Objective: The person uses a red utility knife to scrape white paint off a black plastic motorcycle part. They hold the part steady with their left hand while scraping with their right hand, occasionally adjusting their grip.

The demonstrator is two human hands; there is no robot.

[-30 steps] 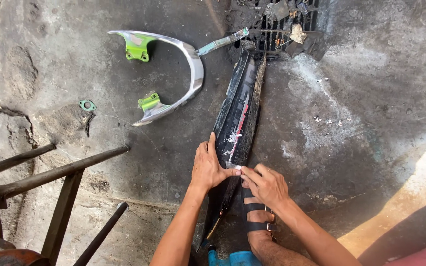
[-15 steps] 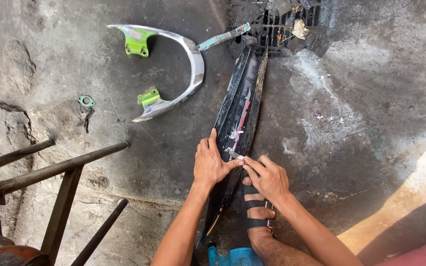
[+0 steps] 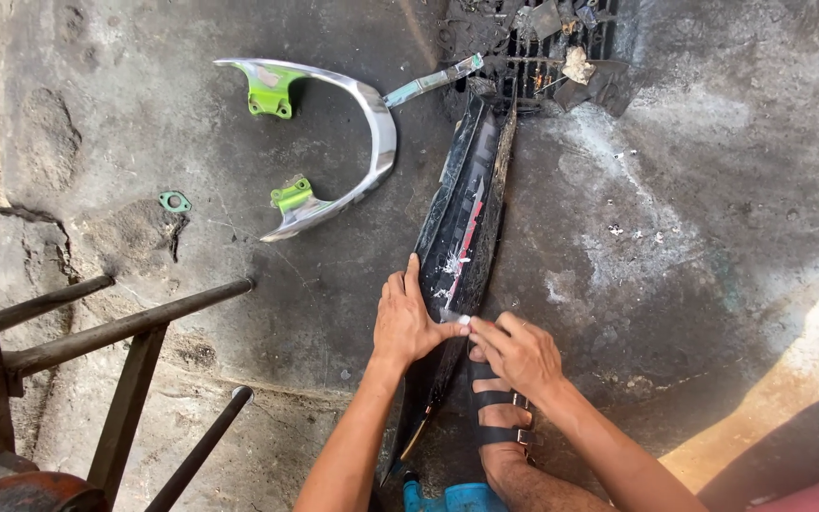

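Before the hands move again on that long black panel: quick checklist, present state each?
1. Left hand flat on the long black panel: ok.
2. Right hand fingertips at the panel's edge, meeting the left thumb: ok.
3. Something small pinched between the fingers: cannot tell.
4. Sandalled foot bracing the panel's near end: cannot tell.
5. Panel's far end clear of the floor grate: not ok, it reaches the grate.
6. Silver curved bar apart from the panel: ok.

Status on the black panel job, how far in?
Done: silver curved grab rail with green brackets lies apart on the concrete. In hand: left hand presses flat on the long black plastic panel; right hand pinches at a spot by its edge. Left: red-and-white decal remnants remain on the panel.
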